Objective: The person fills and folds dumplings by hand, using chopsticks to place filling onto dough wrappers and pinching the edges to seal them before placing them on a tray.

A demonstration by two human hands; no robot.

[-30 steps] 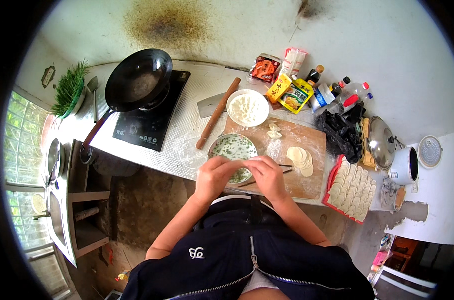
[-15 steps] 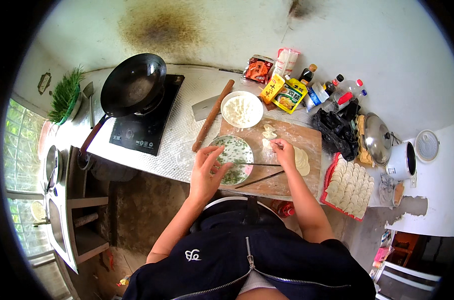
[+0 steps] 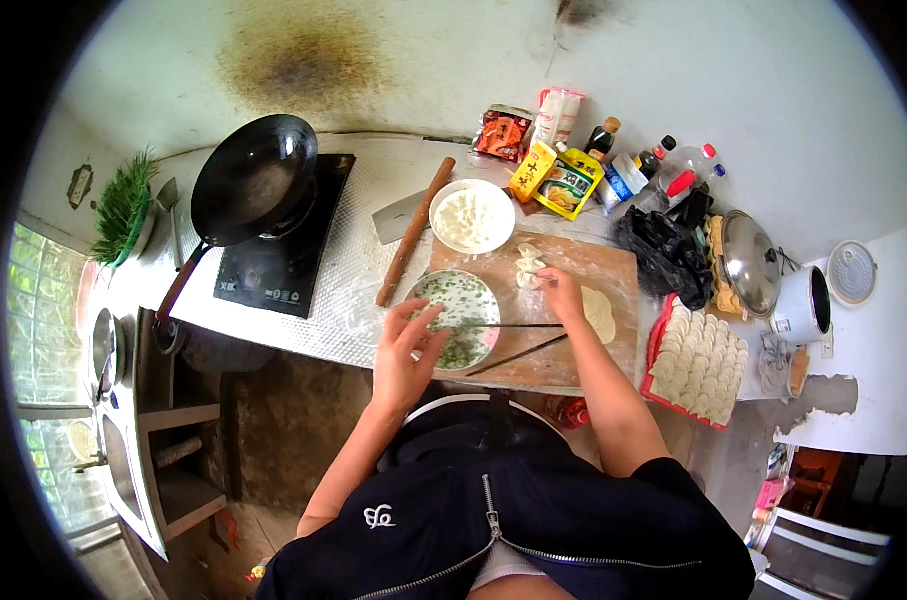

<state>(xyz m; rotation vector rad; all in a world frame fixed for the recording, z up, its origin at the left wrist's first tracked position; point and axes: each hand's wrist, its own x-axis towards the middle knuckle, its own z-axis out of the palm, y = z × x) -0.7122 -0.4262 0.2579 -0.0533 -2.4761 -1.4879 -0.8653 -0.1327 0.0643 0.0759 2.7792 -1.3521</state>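
Note:
My left hand (image 3: 405,352) hovers with fingers spread at the near left rim of a bowl of green filling (image 3: 457,318). My right hand (image 3: 561,293) reaches across the wooden board (image 3: 613,345) and touches a small pile of dough pieces (image 3: 527,268); whether it grips one I cannot tell. A pair of chopsticks (image 3: 521,346) lies across the bowl and board. Flat round wrappers (image 3: 601,312) lie right of my right hand.
A bowl of white flour (image 3: 471,216), a rolling pin (image 3: 414,233) and a cleaver (image 3: 397,216) lie behind the board. A black wok (image 3: 253,180) sits on an induction cooker. A red tray of finished dumplings (image 3: 697,366) stands right, beside bottles and packets.
Both hands were together near the bowl's front edge. They parted: my right hand moved out over the board to the dough pieces, my left opened beside the bowl.

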